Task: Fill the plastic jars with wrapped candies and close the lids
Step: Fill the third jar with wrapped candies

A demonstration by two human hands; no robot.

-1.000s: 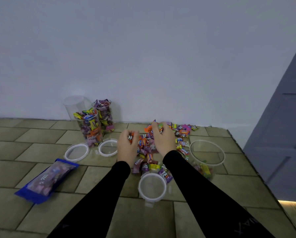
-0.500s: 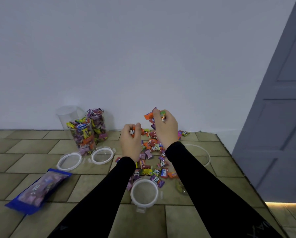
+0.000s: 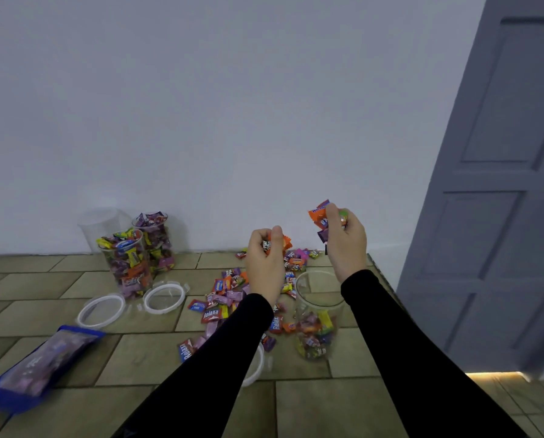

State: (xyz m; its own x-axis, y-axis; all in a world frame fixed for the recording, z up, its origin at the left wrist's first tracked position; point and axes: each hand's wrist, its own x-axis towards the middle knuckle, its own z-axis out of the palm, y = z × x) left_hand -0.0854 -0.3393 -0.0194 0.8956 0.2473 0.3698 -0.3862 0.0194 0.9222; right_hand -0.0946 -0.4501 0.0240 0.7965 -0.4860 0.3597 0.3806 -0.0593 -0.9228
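left hand (image 3: 264, 263) grip: clutching wrapped candies | right hand (image 3: 346, 238) grip: clutching candies | above clear plastic jar (image 3: 319, 314)

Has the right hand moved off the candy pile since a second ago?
Yes. The right hand, gripping candies, has risen off the pile and now hangs above the open jar.

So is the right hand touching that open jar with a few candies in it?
Apart. The head view shows the right hand raised above the jar, gripping candies, with wall and floor visible between them.
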